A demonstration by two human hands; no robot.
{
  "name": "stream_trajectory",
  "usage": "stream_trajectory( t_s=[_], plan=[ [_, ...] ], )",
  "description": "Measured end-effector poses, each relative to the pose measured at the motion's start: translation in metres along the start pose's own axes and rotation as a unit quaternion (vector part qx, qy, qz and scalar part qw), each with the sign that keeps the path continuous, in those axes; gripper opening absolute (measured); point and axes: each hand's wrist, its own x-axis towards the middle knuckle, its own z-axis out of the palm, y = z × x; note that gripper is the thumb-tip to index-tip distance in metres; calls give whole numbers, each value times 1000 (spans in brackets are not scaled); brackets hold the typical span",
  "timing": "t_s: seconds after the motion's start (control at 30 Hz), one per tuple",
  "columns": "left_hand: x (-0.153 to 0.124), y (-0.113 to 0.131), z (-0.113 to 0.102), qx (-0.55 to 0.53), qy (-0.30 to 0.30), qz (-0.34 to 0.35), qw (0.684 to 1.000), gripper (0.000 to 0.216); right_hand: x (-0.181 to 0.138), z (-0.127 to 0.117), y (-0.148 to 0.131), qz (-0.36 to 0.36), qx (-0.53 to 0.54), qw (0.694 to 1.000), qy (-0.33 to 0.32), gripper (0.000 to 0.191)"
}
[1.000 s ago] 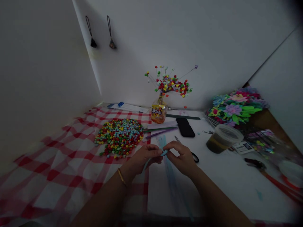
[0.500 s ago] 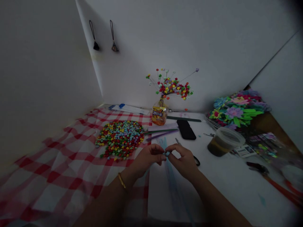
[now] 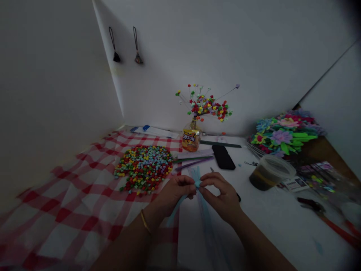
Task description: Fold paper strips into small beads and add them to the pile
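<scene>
Between my two hands is a light-blue paper strip (image 3: pixel 197 183) folded into a small knot, and a loose tail of it hangs below my left palm. My left hand (image 3: pixel 177 192) pinches the knot from the left with thumb and fingertips. From the right, the thumb and fingers of my right hand (image 3: pixel 222 192) close on the same knot. More light-blue strips (image 3: pixel 207 214) lie on the white table beneath my hands. A pair of scissors (image 3: pixel 239 197) is mostly covered by my right hand.
Left, a heap of small colourful paper stars (image 3: pixel 146 165) lies on a red-and-white checked cloth (image 3: pixel 93 203). Behind stand a bottle (image 3: pixel 191 140) of star stems and a black phone (image 3: pixel 223 157). A plastic tub (image 3: pixel 270 173), pliers (image 3: pixel 311 205) and fuzzy flowers (image 3: pixel 282 136) are right.
My right hand has turned slightly, its fingers reaching further over the knot. The blue knot shows more clearly, and the strip's tail now hangs out below my left hand. The view has shifted slightly.
</scene>
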Motion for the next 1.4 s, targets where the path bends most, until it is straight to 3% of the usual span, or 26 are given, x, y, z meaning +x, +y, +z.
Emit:
stream_trajectory(
  t_s=[0.23,0.47,0.77,0.93,1.1,1.23,1.4],
  plan=[
    [-3,2,1,53,-24,42,997,19,0,0,-1,24,19,999,-45,6],
    [-2,3,4,94,25,69,993,18,1,-1,0,72,28,995,-69,7],
    [1,1,2,127,29,84,988,19,1,3,4,86,59,994,-8,3],
    [-1,4,4,139,7,90,986,16,0,3,4,99,76,992,-8,4],
    [0,1,0,122,-11,99,987,14,1,1,6,202,208,957,-30,11],
    [1,-1,-4,83,-7,89,992,14,3,-3,9,279,268,922,-11,14],
    [-1,1,-2,44,-9,68,997,14,4,-6,7,222,247,943,-9,11]
  ],
)
